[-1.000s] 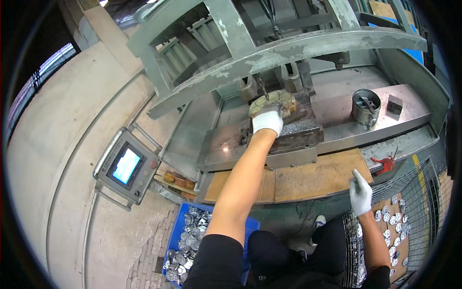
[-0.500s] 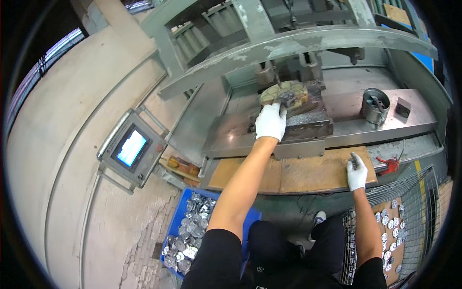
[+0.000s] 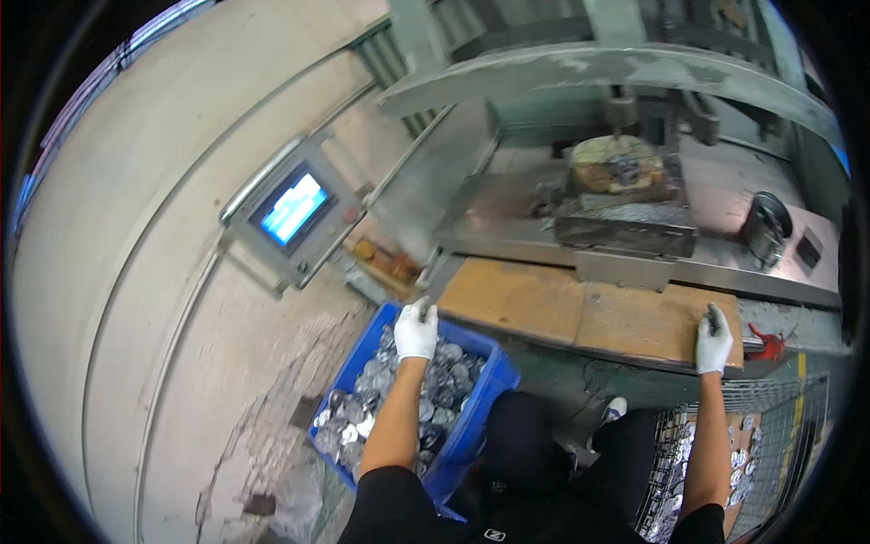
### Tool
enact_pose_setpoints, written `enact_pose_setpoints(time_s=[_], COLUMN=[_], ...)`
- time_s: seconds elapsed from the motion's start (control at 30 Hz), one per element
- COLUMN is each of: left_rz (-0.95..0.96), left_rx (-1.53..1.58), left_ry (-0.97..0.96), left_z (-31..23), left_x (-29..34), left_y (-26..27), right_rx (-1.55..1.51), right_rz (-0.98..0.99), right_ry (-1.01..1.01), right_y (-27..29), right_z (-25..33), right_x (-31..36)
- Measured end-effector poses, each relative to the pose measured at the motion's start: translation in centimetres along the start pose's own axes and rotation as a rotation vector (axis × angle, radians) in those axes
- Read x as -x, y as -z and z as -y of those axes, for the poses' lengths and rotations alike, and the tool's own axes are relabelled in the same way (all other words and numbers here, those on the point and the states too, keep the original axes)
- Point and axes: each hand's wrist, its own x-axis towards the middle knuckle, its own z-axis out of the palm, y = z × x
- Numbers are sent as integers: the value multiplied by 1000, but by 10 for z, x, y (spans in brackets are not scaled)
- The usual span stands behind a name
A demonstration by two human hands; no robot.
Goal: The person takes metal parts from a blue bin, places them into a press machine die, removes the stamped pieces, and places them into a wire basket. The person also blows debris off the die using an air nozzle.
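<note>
My left hand (image 3: 416,332), in a white glove with darkened fingertips, hovers above the far end of a blue bin (image 3: 497,363). Its fingers are apart, and I see nothing held in them. Inside the bin lies a heap of silvery round metal parts (image 3: 362,399). My right hand (image 3: 714,343), gloved the same way, is at the right end of a wooden board (image 3: 526,295), its fingers partly stretched and holding nothing visible. On the machine bed, a round yellowish fixture (image 3: 616,165) bears a grey metal piece (image 3: 627,167) in its middle; neither hand touches it.
A control panel (image 3: 290,213) with a lit screen stands at left. Toward the right of the machine are a metal cup (image 3: 766,227) with tools, a dark block (image 3: 809,247) and a red-handled tool (image 3: 768,342). Below right, a wire basket (image 3: 788,399) holds flat round parts on cardboard.
My left hand has left the fixture and come back and left to above the blue bin. The grey piece stays on the fixture. My view has shifted left; my right hand stays by the board.
</note>
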Motion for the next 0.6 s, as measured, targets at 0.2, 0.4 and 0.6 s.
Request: enact_pose_setpoints(time_s=[0.2, 0.4, 0.6], left_rz=[220, 530, 484], left_rx=[-537, -683, -645], left_ry=[324, 737, 649], left_z=[100, 136, 146], left_x=[77, 136, 145], left_y=[78, 119, 121], right_rx=[35, 96, 170], right_rz=[61, 85, 95], right_ry=[-6, 27, 88], right_y=[11, 16, 13], right_z=[-25, -37, -46], right_x=[-10, -12, -19])
